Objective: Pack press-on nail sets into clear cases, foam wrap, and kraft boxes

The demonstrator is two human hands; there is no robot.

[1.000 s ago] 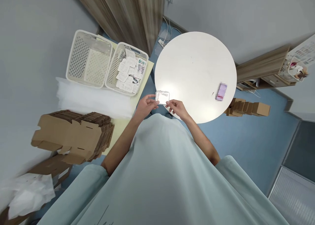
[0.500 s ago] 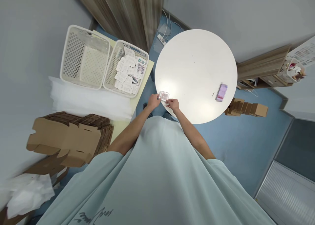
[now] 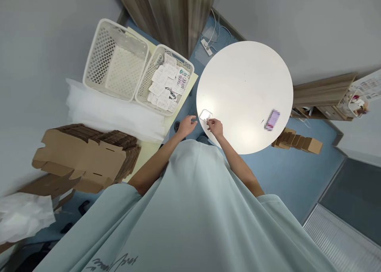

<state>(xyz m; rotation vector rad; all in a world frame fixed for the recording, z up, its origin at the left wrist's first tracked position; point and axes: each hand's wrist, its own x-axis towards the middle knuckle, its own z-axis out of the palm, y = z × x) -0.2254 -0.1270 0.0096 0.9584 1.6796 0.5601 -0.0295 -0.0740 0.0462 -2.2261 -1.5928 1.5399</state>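
Over the near left edge of the round white table point(image 3: 247, 77), my right hand point(image 3: 215, 127) pinches a small flat pack point(image 3: 205, 115) by its near right corner. Its upward face looks white with a clear rim; what is inside cannot be made out. To the left, my left hand point(image 3: 187, 126) is off the pack, its fingers apart and nothing in them. Beyond that hand stands a white basket point(image 3: 137, 96) holding several similar flat packs point(image 3: 161, 75), most with white printed faces and some showing coloured oval pieces.
Another white basket point(image 3: 89, 71) stands left of the filled one. White sheeting point(image 3: 116, 111) and stacked flattened cardboard boxes point(image 3: 83, 157) lie nearer me. A blurred purple object point(image 3: 273, 119) rests on the table's right. Small brown boxes point(image 3: 297, 140) and a power strip point(image 3: 206, 47) lie beyond its edge.
My left hand has let go of the pack and opened. The pack, which showed reddish contents, now shows a white face in my right hand. The view has shifted slightly.
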